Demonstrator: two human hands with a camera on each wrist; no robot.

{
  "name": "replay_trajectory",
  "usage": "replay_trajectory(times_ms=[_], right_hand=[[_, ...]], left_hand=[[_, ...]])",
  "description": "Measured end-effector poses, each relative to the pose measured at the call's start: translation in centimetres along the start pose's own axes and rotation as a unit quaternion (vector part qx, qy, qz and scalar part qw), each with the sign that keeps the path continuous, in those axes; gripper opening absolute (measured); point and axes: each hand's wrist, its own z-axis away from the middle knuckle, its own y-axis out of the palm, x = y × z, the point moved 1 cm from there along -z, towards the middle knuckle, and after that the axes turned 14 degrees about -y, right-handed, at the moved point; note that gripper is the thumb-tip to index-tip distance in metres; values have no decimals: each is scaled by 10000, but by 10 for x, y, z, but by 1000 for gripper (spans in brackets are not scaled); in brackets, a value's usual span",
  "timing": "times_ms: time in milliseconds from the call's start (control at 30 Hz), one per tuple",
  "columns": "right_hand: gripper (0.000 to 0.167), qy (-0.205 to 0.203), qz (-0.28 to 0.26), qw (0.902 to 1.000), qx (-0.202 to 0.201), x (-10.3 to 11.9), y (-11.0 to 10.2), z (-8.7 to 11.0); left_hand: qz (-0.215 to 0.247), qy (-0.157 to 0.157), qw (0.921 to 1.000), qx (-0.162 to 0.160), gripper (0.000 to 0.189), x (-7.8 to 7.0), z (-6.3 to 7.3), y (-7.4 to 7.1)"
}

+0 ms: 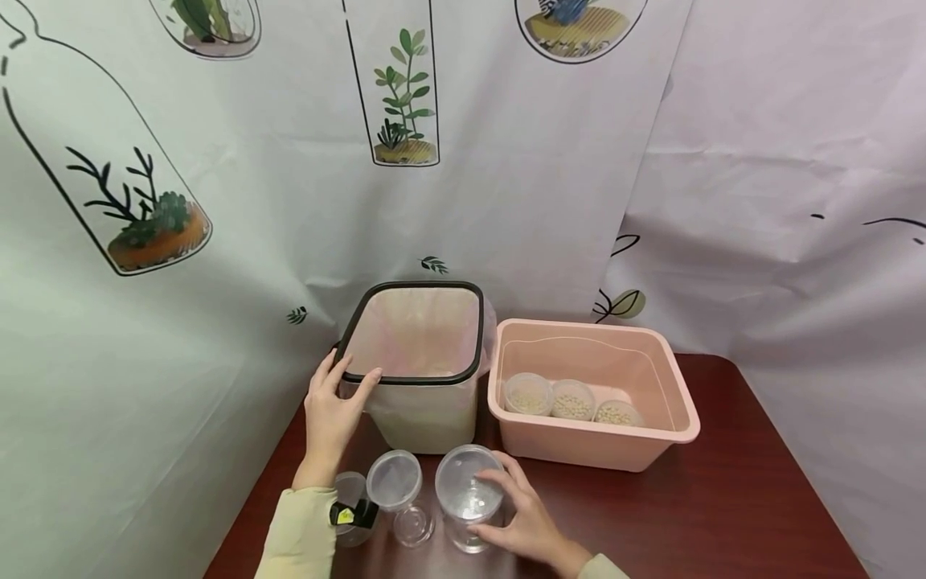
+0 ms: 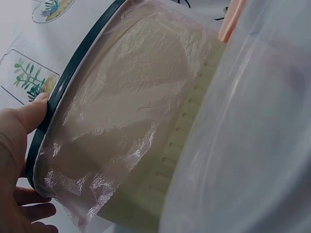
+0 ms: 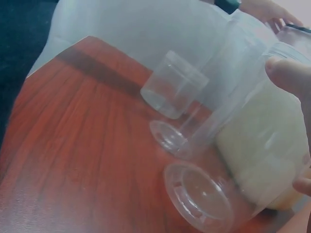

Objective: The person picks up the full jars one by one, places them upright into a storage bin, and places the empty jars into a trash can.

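- We saw the left hand (image 1: 335, 406) gripping the near left corner of the bin (image 1: 427, 422), thumb and fingers set about its black rim (image 1: 408, 380).
- We saw the right hand (image 1: 526, 515) grasping the large clear goblet (image 1: 463, 482) from its right side, thumb apart from the fingers.
- We found that goblet just in front of the bin, at the right end of a row of clear vessels.
- We noted a smaller clear goblet (image 1: 394, 481) beside it, and a clear cup (image 1: 350, 486) farther left, partly covered by the left wrist.
- We saw a thin, see-through liner (image 2: 121, 92) hanging over the bin's outer wall.
- We saw a pink basin (image 1: 579, 452) right of the bin, with three tubs (image 1: 573, 402) of pale pieces inside.
- We saw all this on a dark red table (image 1: 738, 482), before a plant-printed cloth (image 1: 506, 201).
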Motion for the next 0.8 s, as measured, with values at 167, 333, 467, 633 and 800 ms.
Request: replay_trajectory(times_ms=[167, 333, 467, 633, 800], right_hand=[[74, 124, 149, 9998, 68, -14, -6, 7], [70, 133, 203, 9997, 45, -17, -19, -2], [71, 26, 173, 9998, -45, -7, -32, -22], [69, -45, 95, 9999, -58, 14, -49, -50], [67, -146, 85, 9998, -130, 23, -59, -68]], left_hand=[[11, -58, 10000, 40, 60, -1, 1, -1], [36, -77, 9999, 58, 60, -1, 0, -1], [74, -39, 10000, 54, 60, -1, -1, -1], [192, -42, 9998, 69, 59, 1, -1, 0], [225, -7, 9997, 47, 59, 2, 0, 0]])
